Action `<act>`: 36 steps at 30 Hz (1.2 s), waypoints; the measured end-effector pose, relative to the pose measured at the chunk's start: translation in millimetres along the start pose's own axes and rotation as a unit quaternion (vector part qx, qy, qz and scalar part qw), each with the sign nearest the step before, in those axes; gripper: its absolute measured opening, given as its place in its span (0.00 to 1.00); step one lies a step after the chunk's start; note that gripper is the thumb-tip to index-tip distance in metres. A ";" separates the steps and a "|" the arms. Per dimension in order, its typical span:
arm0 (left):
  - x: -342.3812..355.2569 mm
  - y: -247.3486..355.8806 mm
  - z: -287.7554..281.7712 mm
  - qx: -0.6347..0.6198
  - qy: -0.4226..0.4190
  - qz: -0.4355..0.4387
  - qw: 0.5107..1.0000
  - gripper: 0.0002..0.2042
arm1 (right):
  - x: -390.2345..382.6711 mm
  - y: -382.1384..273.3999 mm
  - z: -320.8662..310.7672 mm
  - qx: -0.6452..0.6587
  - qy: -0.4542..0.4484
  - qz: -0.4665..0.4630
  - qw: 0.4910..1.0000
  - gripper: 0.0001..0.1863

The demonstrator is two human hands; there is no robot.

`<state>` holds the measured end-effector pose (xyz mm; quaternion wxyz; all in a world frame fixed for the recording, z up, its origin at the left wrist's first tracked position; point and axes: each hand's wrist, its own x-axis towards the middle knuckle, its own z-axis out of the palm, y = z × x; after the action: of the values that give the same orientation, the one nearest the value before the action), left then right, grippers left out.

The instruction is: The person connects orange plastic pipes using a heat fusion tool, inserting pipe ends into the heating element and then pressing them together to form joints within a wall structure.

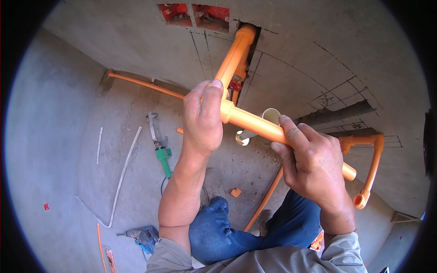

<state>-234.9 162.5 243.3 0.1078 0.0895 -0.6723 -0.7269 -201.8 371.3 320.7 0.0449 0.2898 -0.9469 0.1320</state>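
My left hand (202, 117) is closed round the tee joint (226, 110) of an orange pipe assembly, from which one branch (232, 60) runs up to a fitting (247, 32) in a wall slot. My right hand (310, 161) is closed round the horizontal orange pipe (255, 123), whose free end (349, 171) sticks out to the right. A red valve handle (235, 87) shows behind the branch. A white vertical pipe (271, 115) stands behind the horizontal pipe, partly hidden by it.
Another orange pipe with elbows (377, 146) hangs at right; a long one (145, 84) runs along the wall foot at left. On the floor lie a green-handled tool (161, 157), a drill (139, 236), grey tubing (125, 177) and orange offcuts (236, 192). Red wall boxes (210, 18) sit above.
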 end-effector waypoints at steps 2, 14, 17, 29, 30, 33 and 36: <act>0.0 0.3 -0.2 -0.003 0.000 0.003 1.000 0.19 | 0.2 -1.8 1.3 0.017 0.015 0.017 1.000 0.21; 0.4 4.6 -2.2 -0.018 -0.007 -0.013 1.000 0.19 | -3.9 1.1 -2.8 -0.002 0.015 0.005 1.000 0.24; -2.7 12.0 -2.0 -0.046 -0.026 -0.059 0.997 0.19 | -8.2 2.4 -7.5 -0.024 0.019 -0.004 1.000 0.27; 0.4 21.0 -4.3 -0.075 -0.012 -0.137 0.988 0.18 | -96.1 52.4 -35.0 -0.022 0.103 0.137 0.985 0.36; 1.7 19.1 -7.8 -0.084 -0.008 -0.136 0.987 0.18 | -100.4 56.8 -27.6 -0.001 0.158 0.124 0.980 0.38; -0.6 18.4 1.8 -0.084 0.001 -0.138 0.987 0.17 | -118.2 61.5 -13.4 0.123 0.214 0.175 0.953 0.45; 0.5 16.5 7.0 -0.077 0.019 -0.133 0.988 0.18 | -132.8 74.6 1.3 0.258 0.238 0.211 0.912 0.47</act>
<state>-236.8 167.9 260.4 0.0295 0.1831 -0.5942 -0.7826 -133.7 501.7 281.3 0.1638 0.0449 -0.8802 0.4431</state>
